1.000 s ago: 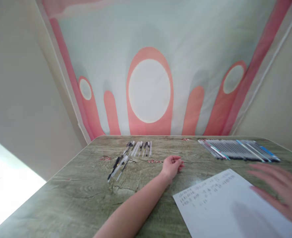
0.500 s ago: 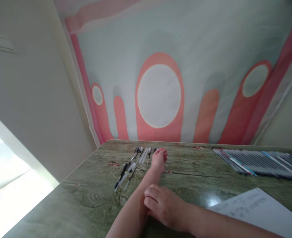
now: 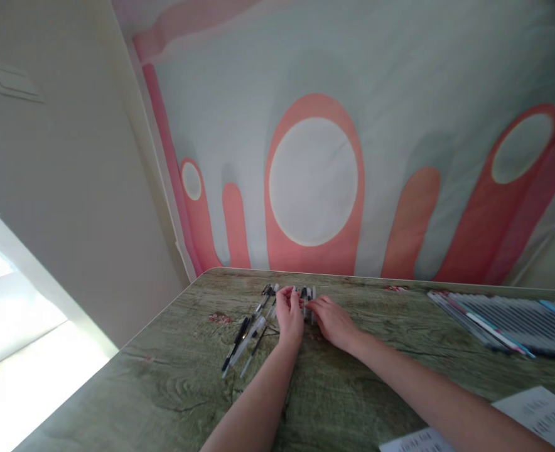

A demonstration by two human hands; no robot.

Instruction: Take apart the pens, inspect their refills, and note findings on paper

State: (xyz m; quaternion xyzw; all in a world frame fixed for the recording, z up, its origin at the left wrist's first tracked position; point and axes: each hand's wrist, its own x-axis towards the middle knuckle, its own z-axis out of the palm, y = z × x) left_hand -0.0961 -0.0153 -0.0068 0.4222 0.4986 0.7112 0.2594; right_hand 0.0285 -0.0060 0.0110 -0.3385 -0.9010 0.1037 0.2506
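Observation:
Near the far edge of the table, my left hand (image 3: 290, 319) is curled closed, and the pale end of a pen shows at its fingertips. My right hand (image 3: 336, 322) comes in from the right, with fingers drawn together on the short row of upright-lying pens (image 3: 313, 305); its fingertips are partly hidden among them. Left of my left hand lies a loose group of black and clear pens (image 3: 246, 344), some crossing one another. More pens (image 3: 267, 297) with dark clips lie behind that group, partly covered by my left hand.
A wide row of grey pens (image 3: 508, 320), with a few white and blue ones, lies on the right of the wood-patterned table (image 3: 174, 389). A white printed sheet (image 3: 536, 408) is under my right forearm. A pink-patterned wall (image 3: 315, 257) stands behind the table.
My right hand has moved from my left forearm forward to the pens. My left hand has shifted slightly left and curled over the pens. The view has turned slightly left.

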